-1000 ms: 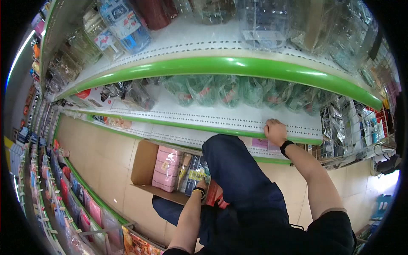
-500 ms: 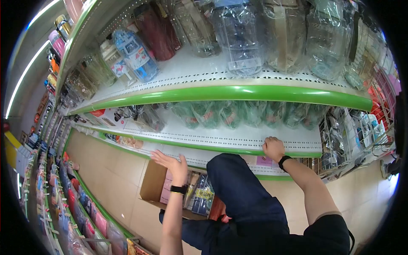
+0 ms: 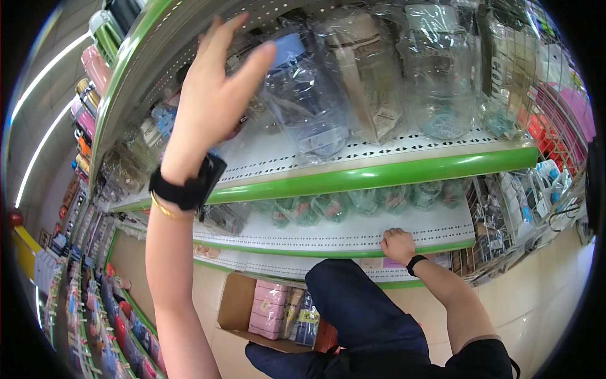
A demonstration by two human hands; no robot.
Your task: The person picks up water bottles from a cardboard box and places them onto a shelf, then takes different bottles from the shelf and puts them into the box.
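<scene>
My left hand (image 3: 218, 85), with a dark wristband, is raised in front of the upper shelf. Its fingers are spread and hold nothing. Beside the thumb stands a large clear plastic water bottle (image 3: 303, 104) with a blue lid, wrapped in film and slightly tilted. To its right are a brownish wrapped bottle (image 3: 369, 82) with a strap and a clear bottle (image 3: 442, 79) with a pale lid. My right hand (image 3: 398, 245) rests at the front of the lower shelf (image 3: 334, 239), fingers curled at its edge.
Several green-tinted wrapped bottles (image 3: 331, 207) stand at the back of the lower shelf. An open cardboard box (image 3: 237, 303) holding wrapped packs is on the floor by my knee (image 3: 341, 284). A wire rack (image 3: 505, 234) with packaged goods adjoins the shelves at right.
My left hand has risen from above the cardboard box to the upper shelf. My right hand stays on the lower shelf. The view has shifted, showing more of the upper shelf.
</scene>
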